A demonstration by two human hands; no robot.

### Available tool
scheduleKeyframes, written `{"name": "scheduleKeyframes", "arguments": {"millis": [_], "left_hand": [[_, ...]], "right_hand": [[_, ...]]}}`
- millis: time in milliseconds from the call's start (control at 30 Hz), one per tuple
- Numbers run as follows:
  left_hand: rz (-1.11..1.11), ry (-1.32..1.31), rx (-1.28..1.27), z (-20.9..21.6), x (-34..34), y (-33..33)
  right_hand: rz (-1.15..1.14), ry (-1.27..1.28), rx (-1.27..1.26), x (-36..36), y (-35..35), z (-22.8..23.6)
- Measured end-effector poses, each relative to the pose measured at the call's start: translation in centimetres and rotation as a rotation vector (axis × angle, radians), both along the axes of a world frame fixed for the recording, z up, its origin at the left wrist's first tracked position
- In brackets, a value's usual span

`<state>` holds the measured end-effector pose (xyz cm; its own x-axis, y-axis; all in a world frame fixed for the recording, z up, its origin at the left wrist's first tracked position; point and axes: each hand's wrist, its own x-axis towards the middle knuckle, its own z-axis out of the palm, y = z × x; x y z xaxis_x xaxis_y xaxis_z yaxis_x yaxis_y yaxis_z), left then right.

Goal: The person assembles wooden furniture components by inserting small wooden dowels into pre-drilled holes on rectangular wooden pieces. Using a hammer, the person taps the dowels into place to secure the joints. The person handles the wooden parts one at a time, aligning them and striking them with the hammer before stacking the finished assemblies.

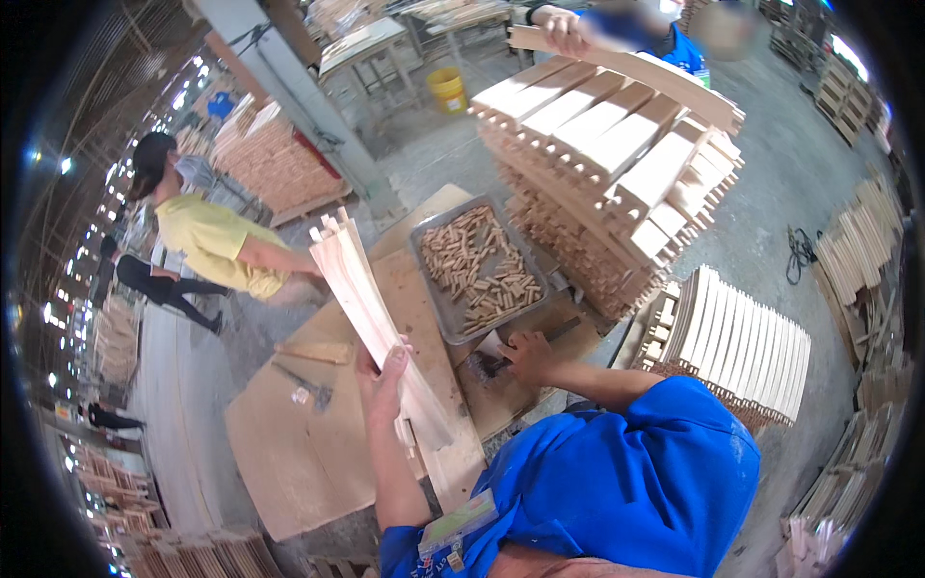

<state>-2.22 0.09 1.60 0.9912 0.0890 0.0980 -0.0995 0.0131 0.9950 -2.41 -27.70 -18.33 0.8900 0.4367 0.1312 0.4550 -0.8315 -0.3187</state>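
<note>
My left hand (383, 378) is closed round a small bundle of long, pale wooden slats (352, 275) with narrow tenon ends, held aslant over the workbench (289, 453). My right hand (526, 358) is down at the bench, its fingers curled over a hammer (488, 364) whose dark head shows to the left of them. Just beyond that hand sits a grey plastic tray (421, 279) with many short wooden dowels (472, 255) in it. A second hammer (313, 393) lies on the bench, left of my left forearm, with a wooden stick (318, 353) behind it.
A tall stack of wooden slats (597, 183) rises beyond the tray, where another person's hand (564, 29) holds a curved board (636, 72). A lower slat stack (737, 337) stands at right. A person in yellow (207, 226) is at left, near a pillar (299, 96). A yellow bucket (446, 90) stands behind.
</note>
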Motion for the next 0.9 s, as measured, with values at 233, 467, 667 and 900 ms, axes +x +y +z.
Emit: {"name": "scheduleKeyframes", "arguments": {"millis": [233, 467, 667, 900], "left_hand": [[-0.328, 0.130, -0.139, 16.3, 7.0, -10.3], [-0.524, 0.071, 0.167, 26.4, 16.5, -24.1], [-0.494, 0.015, 0.260, 26.9, 22.1, -31.2], [-0.637, 0.121, -0.028, 25.2, 17.4, -29.5]], "right_hand": [[-0.092, 0.370, 0.141, -2.6, -7.0, 0.2], [-0.153, 0.577, 0.234, -7.3, -10.8, -0.6], [-0.169, 0.517, 0.442, -9.3, -12.7, -1.2], [-0.112, 0.636, 0.767, -10.4, -20.3, 9.2]]}}
